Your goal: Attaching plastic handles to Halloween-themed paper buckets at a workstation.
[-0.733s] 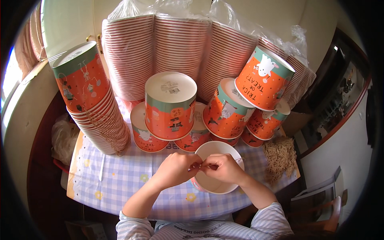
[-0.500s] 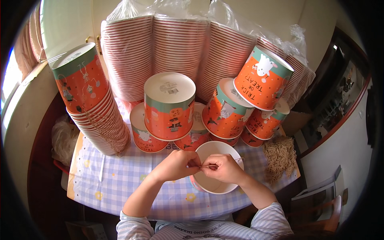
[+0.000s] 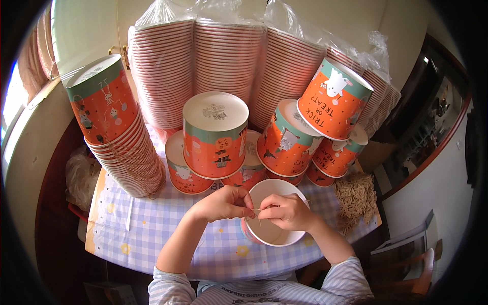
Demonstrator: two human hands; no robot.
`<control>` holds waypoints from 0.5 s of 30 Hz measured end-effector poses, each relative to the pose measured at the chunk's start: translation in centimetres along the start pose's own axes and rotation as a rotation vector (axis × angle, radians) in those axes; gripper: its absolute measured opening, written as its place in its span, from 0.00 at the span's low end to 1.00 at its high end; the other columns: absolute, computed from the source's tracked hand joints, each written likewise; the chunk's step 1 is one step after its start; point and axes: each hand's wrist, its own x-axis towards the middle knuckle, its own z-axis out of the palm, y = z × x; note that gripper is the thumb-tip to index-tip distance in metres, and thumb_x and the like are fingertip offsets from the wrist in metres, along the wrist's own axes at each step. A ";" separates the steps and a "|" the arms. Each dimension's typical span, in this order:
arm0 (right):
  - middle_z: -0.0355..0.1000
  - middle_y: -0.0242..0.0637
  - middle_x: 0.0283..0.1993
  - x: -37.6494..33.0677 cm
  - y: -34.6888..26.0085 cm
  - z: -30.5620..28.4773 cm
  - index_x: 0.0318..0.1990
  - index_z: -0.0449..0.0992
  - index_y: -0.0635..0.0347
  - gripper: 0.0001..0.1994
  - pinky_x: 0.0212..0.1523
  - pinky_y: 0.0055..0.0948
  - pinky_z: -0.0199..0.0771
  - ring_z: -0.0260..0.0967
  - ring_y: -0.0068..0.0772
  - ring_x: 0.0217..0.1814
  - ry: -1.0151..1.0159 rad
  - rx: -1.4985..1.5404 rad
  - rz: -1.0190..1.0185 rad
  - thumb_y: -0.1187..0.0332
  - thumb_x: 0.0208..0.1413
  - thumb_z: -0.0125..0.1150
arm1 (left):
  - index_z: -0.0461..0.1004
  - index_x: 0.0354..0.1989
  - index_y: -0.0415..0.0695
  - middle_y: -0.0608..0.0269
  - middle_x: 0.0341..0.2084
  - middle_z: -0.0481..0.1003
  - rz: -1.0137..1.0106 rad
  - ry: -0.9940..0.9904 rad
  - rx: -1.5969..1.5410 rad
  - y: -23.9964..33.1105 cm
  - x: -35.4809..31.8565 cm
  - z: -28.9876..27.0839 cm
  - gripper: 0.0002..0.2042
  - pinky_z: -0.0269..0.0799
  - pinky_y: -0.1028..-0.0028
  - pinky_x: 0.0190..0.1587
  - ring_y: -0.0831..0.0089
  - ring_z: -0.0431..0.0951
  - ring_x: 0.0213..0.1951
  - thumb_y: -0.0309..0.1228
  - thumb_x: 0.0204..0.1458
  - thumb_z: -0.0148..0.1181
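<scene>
A paper bucket (image 3: pixel 278 239) with a white inside stands upright at the table's near edge, its mouth facing up. Over its opening my left hand (image 3: pixel 223 204) and my right hand (image 3: pixel 287 212) meet, fingertips pinched. A thin tan twine (image 3: pixel 257 209) runs between the two pinches, with a short end hanging below. One twine end shows at the bucket's right rim, beside my right hand. My left hand is over the left part of the rim. Whether the twine is knotted is too small to tell.
Upside-down orange and green paper buckets (image 3: pixel 215 137) are piled behind my hands. A tall nested bucket stack (image 3: pixel 127 157) with twine strands leans at left. Plastic-wrapped bucket stacks (image 3: pixel 229 56) line the back. A heap of twine pieces (image 3: pixel 356 201) lies right on the checked tablecloth (image 3: pixel 168 229).
My fingertips have drawn slightly apart, so more twine shows between them, and a short end now hangs down. The bucket and the piles have not moved.
</scene>
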 end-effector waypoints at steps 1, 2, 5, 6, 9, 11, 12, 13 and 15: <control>0.67 0.23 0.29 0.0 0.0 -0.1 0.30 0.75 0.47 0.10 0.22 0.25 0.69 0.67 0.25 0.23 -0.012 -0.057 -0.021 0.74 0.38 0.63 | 0.72 0.28 0.40 0.72 0.20 0.72 -0.012 -0.007 -0.002 0.2 0.0 0.0 0.04 0.60 0.83 0.23 0.86 0.65 0.22 0.23 0.44 0.60; 0.67 0.23 0.29 0.1 -0.2 -0.2 0.30 0.75 0.47 0.10 0.22 0.25 0.69 0.67 0.25 0.23 -0.012 -0.060 -0.020 0.74 0.38 0.63 | 0.72 0.28 0.41 0.72 0.20 0.71 -0.025 -0.015 -0.004 0.3 0.1 0.0 0.04 0.58 0.84 0.21 0.87 0.64 0.21 0.24 0.45 0.60; 0.67 0.21 0.28 0.4 -0.4 -0.1 0.28 0.77 0.45 0.08 0.22 0.24 0.68 0.67 0.22 0.23 -0.005 -0.074 -0.065 0.71 0.38 0.65 | 0.72 0.27 0.41 0.72 0.19 0.71 -0.025 -0.010 0.010 0.4 0.0 0.0 0.03 0.58 0.84 0.21 0.86 0.64 0.20 0.24 0.45 0.59; 0.67 0.21 0.28 0.4 -0.4 0.0 0.28 0.77 0.45 0.07 0.21 0.24 0.68 0.67 0.22 0.23 0.003 -0.091 -0.064 0.70 0.38 0.65 | 0.72 0.27 0.41 0.72 0.19 0.71 -0.025 -0.009 0.010 0.3 0.0 0.0 0.03 0.58 0.84 0.21 0.86 0.64 0.20 0.24 0.45 0.59; 0.68 0.21 0.28 0.4 -0.3 0.3 0.27 0.77 0.46 0.08 0.22 0.23 0.69 0.68 0.22 0.23 0.013 -0.121 -0.071 0.69 0.36 0.67 | 0.72 0.27 0.40 0.71 0.19 0.71 -0.010 -0.012 -0.008 0.3 0.0 0.1 0.03 0.58 0.84 0.21 0.85 0.64 0.19 0.24 0.45 0.59; 0.69 0.22 0.28 0.4 -0.2 0.4 0.28 0.78 0.46 0.10 0.23 0.23 0.69 0.68 0.22 0.24 0.016 -0.134 -0.078 0.69 0.33 0.68 | 0.72 0.27 0.40 0.71 0.19 0.71 -0.010 0.005 0.006 0.4 0.1 0.1 0.03 0.59 0.84 0.21 0.85 0.65 0.19 0.24 0.45 0.58; 0.68 0.22 0.28 0.6 -0.2 0.4 0.27 0.77 0.47 0.08 0.22 0.23 0.69 0.68 0.22 0.24 0.036 -0.135 -0.083 0.69 0.35 0.67 | 0.72 0.27 0.40 0.71 0.19 0.71 -0.010 0.005 0.006 0.4 0.1 0.1 0.03 0.59 0.84 0.21 0.85 0.65 0.19 0.24 0.45 0.58; 0.68 0.22 0.27 0.7 -0.3 0.5 0.27 0.77 0.48 0.06 0.22 0.24 0.68 0.68 0.22 0.23 0.056 -0.136 -0.087 0.69 0.37 0.66 | 0.72 0.27 0.40 0.70 0.19 0.71 -0.010 0.008 0.011 0.4 0.1 0.1 0.02 0.61 0.83 0.22 0.85 0.66 0.20 0.24 0.45 0.58; 0.68 0.23 0.27 0.7 -0.3 0.8 0.27 0.77 0.50 0.06 0.22 0.24 0.69 0.68 0.24 0.23 0.073 -0.094 -0.028 0.69 0.37 0.66 | 0.72 0.27 0.39 0.70 0.19 0.71 -0.010 0.012 0.015 0.4 0.1 0.1 0.02 0.62 0.83 0.22 0.84 0.67 0.21 0.24 0.46 0.57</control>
